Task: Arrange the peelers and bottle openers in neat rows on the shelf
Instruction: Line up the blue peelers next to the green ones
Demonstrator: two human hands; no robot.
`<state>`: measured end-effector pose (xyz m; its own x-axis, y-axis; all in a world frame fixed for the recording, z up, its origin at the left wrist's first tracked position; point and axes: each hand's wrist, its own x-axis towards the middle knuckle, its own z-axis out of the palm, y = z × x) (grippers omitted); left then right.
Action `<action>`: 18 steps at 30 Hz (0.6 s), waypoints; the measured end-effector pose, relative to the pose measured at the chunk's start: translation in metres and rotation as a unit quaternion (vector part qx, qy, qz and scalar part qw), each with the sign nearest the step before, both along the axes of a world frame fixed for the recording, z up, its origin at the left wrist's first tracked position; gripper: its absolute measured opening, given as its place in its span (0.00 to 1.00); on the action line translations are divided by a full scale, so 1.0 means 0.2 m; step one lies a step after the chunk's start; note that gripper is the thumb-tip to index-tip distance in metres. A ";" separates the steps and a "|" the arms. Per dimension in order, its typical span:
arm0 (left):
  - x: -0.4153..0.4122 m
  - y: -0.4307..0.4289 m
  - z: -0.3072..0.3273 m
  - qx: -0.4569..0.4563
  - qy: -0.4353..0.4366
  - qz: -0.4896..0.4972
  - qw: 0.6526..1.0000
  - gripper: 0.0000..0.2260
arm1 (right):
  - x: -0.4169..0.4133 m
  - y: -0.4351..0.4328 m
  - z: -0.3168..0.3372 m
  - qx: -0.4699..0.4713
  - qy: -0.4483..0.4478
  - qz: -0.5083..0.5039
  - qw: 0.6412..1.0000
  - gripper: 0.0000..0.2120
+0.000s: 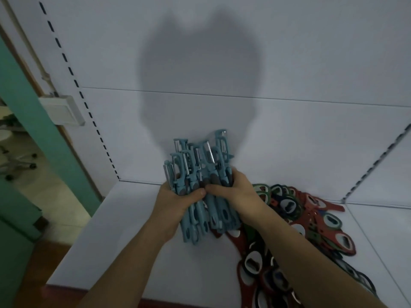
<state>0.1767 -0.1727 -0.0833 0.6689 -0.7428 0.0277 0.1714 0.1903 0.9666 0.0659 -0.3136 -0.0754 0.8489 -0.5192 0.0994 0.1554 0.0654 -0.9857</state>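
Barely begun: left hand (175, 202) and right hand (236, 192) both clamped round bunched peelers (216, 215) over the shelf (124, 230), bottle openers (311, 211) heaped unsorted, no rows laid.

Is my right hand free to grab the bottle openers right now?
Probably not yet: the right hand and left hand both grip the bundle of peelers. The bottle openers lie close beside it.

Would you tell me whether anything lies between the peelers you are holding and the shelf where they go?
Partly. The heap of bottle openers on the right reaches under the near ends of the peelers that the left hand and right hand grip. The shelf left of them shows nothing in the way.
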 end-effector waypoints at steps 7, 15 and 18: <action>0.13 -0.05 0.04 0.054 -0.106 -0.019 0.993 0.13 | 0.01 0.00 0.07 -0.145 -0.003 -0.106 0.984 0.15; 0.16 -0.30 0.10 0.072 -0.277 -0.054 0.957 0.08 | -0.27 -0.10 0.24 -0.261 0.032 -0.207 0.942 0.21; 0.04 -0.46 0.16 0.059 -0.276 -0.074 0.956 0.07 | -0.49 -0.18 0.30 -0.281 0.054 -0.268 0.920 0.19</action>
